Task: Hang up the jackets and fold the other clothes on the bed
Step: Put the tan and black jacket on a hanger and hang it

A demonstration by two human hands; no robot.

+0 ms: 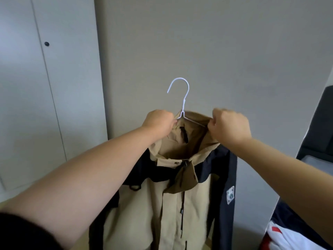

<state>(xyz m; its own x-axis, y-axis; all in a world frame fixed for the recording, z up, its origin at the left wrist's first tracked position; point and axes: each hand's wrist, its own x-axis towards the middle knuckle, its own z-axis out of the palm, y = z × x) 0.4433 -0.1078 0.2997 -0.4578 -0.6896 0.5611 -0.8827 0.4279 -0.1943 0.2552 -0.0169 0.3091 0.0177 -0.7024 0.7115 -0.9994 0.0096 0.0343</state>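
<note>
A beige jacket (180, 210) with navy shoulders and sleeves hangs in the air in front of me, its front facing me. A white wire hanger (182, 98) sits inside its collar, hook upright above the hood. My left hand (158, 123) grips the left side of the collar and hanger arm. My right hand (228, 125) pinches the right side of the hood edge by the other hanger arm. The jacket's lower part runs out of the frame.
A grey wardrobe door (45, 87) with a small dark knob (46, 44) stands at the left, a plain wall behind the jacket. At the right edge lies the bed with a white, red and navy garment (295, 237) on it and a dark headboard (320, 127) above.
</note>
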